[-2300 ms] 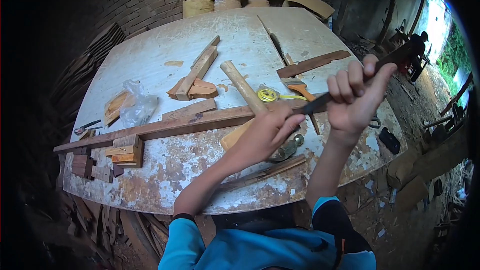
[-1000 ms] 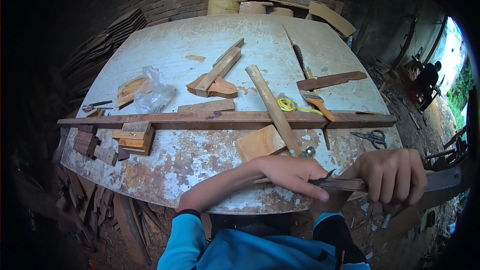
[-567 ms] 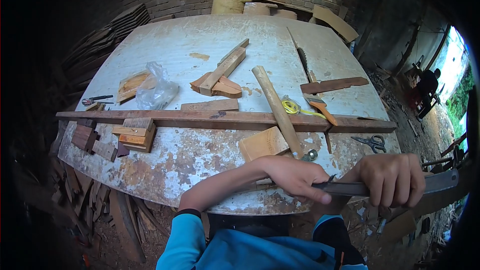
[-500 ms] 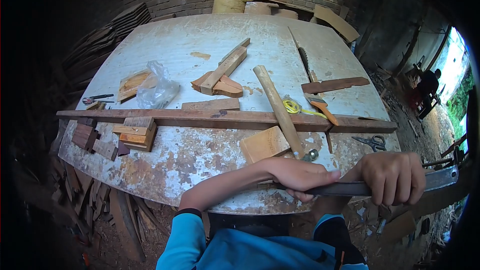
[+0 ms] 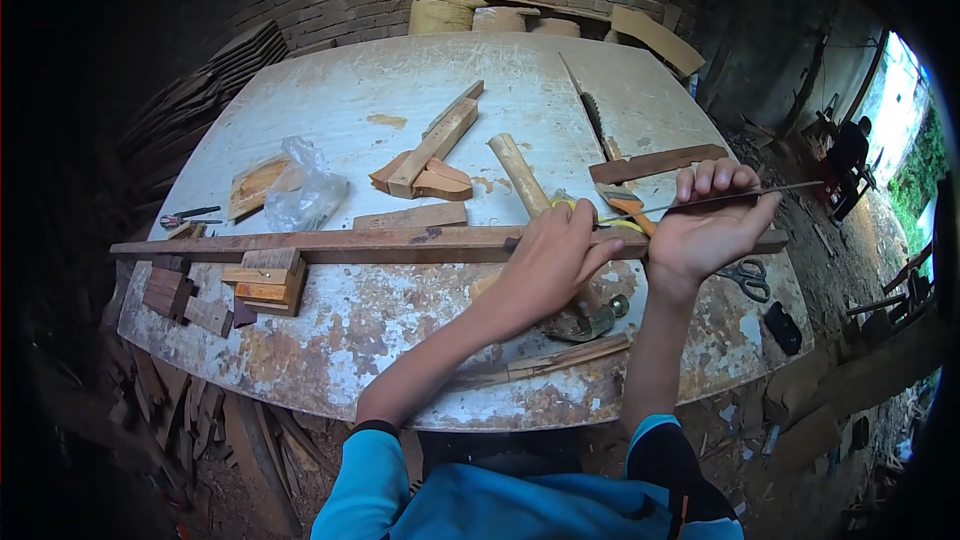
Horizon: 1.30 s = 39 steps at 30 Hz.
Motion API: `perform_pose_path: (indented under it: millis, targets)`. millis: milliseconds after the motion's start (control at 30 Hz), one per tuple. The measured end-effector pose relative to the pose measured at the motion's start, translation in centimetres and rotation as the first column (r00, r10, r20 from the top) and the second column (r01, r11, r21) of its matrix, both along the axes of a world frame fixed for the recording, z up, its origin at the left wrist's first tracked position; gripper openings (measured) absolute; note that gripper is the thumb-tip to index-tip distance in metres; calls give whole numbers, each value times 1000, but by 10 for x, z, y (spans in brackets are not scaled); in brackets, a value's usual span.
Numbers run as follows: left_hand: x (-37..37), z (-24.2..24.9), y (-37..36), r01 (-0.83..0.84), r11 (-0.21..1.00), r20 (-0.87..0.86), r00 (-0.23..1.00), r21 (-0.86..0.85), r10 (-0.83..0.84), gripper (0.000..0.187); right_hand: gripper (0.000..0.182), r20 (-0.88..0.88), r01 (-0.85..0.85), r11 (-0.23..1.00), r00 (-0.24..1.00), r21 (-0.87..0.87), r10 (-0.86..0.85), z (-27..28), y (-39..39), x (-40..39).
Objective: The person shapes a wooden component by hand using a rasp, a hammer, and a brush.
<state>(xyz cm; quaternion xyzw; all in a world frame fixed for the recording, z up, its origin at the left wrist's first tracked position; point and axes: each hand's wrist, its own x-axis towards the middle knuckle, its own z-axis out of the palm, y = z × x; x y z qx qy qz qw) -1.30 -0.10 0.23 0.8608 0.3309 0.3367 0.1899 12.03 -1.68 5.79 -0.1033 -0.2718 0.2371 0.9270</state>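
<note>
My left hand (image 5: 550, 255) is closed at the near end of a long flat metal blade (image 5: 800, 186), which now appears nearly edge-on; its grip there is mostly hidden. Palm up, my right hand (image 5: 710, 230) has its thumb and fingers closed about the blade farther along. Both hands are above the long wooden bar (image 5: 400, 243) that crosses the table. Beneath my left hand, a hammer (image 5: 520, 178) is partly covered. Close by lie an orange-handled brush (image 5: 630, 208) and a yellow tape measure (image 5: 565, 204), both partly hidden.
Scissors (image 5: 748, 278) and a black object (image 5: 783, 328) lie at the right of the worn table (image 5: 320, 340). Wood blocks (image 5: 270, 280), a plastic bag (image 5: 305, 190), a wooden piece (image 5: 432, 152) and a saw (image 5: 592, 115) surround the work. Another person (image 5: 850, 165) is far right.
Both hands have lifted the blade away from my body, above the wooden bar. It has turned from broadside to nearly edge-on. My right hand has turned palm up, uncovering the scissors and wood strips.
</note>
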Motion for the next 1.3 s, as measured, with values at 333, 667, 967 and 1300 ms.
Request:
perform_pose_path:
  millis: [333,667,967,1300]
  targets:
    - [37,-35,-20,80,986,134,986,148,-100,35,47,324,-95,987,937,-128,132,14,-28,22]
    - [15,2,-27,374,926,-2,927,-55,-375,47,41,572,-734,634,636,244,517,12,-39,46]
    - [22,-8,-43,630,763,27,773,-144,-633,35,37,581,-877,340,479,339,657,21,-60,62]
    - [16,0,-43,499,818,319,855,-286,-410,25,47,492,-610,733,758,302,428,22,-59,53]
